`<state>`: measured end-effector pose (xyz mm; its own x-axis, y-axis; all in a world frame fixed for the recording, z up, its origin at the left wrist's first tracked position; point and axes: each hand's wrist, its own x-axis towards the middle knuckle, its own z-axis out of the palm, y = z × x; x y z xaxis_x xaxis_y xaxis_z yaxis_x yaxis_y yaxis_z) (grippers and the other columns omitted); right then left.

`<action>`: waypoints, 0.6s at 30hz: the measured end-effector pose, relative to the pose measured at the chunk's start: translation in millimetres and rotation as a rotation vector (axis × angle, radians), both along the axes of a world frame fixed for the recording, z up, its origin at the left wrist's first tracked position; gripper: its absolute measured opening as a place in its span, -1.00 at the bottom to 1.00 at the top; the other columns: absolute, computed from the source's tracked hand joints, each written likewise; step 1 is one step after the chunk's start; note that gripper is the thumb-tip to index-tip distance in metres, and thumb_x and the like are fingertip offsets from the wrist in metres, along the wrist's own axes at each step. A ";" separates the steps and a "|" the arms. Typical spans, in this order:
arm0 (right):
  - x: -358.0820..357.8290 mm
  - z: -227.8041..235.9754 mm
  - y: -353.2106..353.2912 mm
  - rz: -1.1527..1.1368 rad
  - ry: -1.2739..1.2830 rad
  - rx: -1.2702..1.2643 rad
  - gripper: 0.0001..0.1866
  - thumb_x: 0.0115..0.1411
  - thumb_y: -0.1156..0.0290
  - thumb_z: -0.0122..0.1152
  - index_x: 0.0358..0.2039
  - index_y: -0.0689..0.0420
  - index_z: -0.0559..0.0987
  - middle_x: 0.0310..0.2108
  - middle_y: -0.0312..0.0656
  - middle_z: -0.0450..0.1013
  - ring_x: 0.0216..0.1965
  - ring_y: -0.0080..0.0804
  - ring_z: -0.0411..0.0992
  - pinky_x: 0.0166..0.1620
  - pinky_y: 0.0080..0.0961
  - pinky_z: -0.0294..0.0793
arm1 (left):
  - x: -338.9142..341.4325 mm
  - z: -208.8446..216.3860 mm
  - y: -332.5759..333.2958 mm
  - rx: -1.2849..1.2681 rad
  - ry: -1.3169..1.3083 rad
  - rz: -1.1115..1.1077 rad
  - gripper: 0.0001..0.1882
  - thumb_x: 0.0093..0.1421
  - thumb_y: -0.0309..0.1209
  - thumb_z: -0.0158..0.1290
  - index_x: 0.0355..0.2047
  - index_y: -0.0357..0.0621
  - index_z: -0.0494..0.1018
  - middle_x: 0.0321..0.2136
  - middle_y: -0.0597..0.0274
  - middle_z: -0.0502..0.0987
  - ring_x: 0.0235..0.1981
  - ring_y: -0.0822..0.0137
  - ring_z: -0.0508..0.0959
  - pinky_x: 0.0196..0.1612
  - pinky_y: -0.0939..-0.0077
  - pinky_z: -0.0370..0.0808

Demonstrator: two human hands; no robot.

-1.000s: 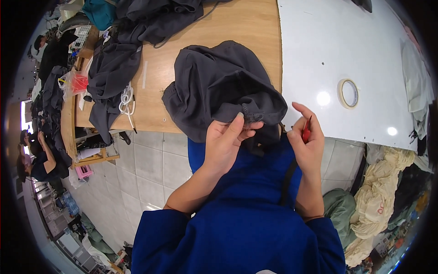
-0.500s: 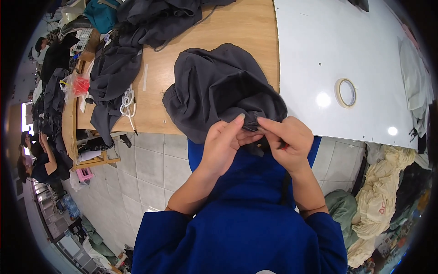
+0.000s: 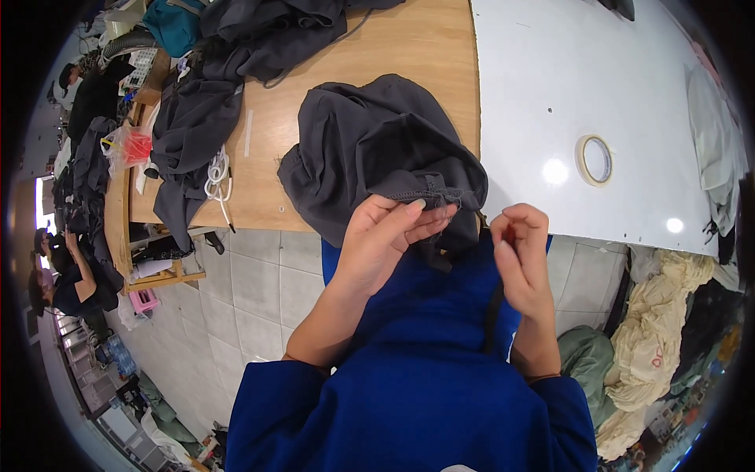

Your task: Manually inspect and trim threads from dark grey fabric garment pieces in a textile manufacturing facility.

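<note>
A dark grey garment (image 3: 377, 130) lies bunched on the wooden table's near edge, its opening turned toward me. My left hand (image 3: 385, 240) pinches the garment's stitched edge between thumb and fingers. Loose threads and a raw seam (image 3: 440, 189) show at that edge, just above the fingertips. Off to the right of the cloth, my right hand (image 3: 523, 256) is raised with its fingers curled in toward the thumb. A small dark tip shows beside its fingers, but what the hand holds is mostly hidden.
The wooden table (image 3: 263, 181) meets a white tabletop (image 3: 535, 157) bearing a tape roll (image 3: 594, 160). More dark garments (image 3: 197, 126) and a white cord (image 3: 219, 179) lie at left. Cream fabric (image 3: 661, 338) is piled low at right. People (image 3: 79, 275) are at far left.
My right hand has let go of the garment's edge and moved right and slightly down. The stitched edge has turned, showing its seam and loose threads. My left hand still grips it.
</note>
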<state>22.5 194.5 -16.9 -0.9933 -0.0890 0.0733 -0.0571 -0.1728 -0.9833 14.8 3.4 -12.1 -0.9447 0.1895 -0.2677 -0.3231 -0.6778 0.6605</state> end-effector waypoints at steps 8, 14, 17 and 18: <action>-26.3 2.9 4.8 -0.067 0.454 0.601 -0.60 -0.11 0.55 0.28 -0.16 0.18 0.56 -0.42 -0.21 0.41 -0.46 -0.41 0.30 -0.37 -0.60 0.29 | 2.5 -4.2 -3.3 0.019 0.008 -0.046 -0.78 0.28 -0.46 -0.14 -0.14 -0.30 0.39 -0.22 -0.01 0.53 -0.16 0.22 0.55 -0.08 0.39 0.50; -23.4 16.5 -7.6 -0.045 0.490 0.631 -0.53 -0.18 0.42 0.38 -0.16 0.10 0.58 -0.54 -0.27 0.36 -0.53 -0.41 0.30 -0.48 -0.56 0.23 | 4.7 -7.7 -0.1 -0.030 0.043 -0.088 -0.79 0.28 -0.45 -0.11 -0.13 -0.28 0.39 -0.22 0.09 0.53 -0.17 0.32 0.54 -0.07 0.45 0.47; -22.9 19.7 -11.7 -0.021 0.409 0.630 -0.60 -0.18 0.43 0.40 -0.23 0.11 0.60 -0.63 -0.28 0.36 -0.62 -0.44 0.27 -0.55 -0.58 0.20 | 6.9 -11.3 3.0 -0.097 0.105 -0.103 -0.77 0.28 -0.47 -0.11 -0.10 -0.29 0.38 -0.20 0.11 0.52 -0.16 0.34 0.53 -0.05 0.45 0.46; -22.5 16.0 -10.8 -0.007 0.354 0.539 -0.68 -0.16 0.45 0.40 -0.30 0.13 0.60 -0.63 -0.28 0.38 -0.64 -0.45 0.27 -0.57 -0.59 0.19 | 7.6 -12.7 3.6 -0.133 0.149 -0.097 -0.76 0.27 -0.48 -0.11 -0.09 -0.30 0.38 -0.19 0.12 0.51 -0.15 0.34 0.52 -0.05 0.46 0.46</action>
<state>0.0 183.7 -1.0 -0.9178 -0.1989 0.3437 -0.3936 0.3418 -0.8534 22.4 7.0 -24.9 -0.9547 0.2539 -0.1552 -0.2748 -0.5518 0.7874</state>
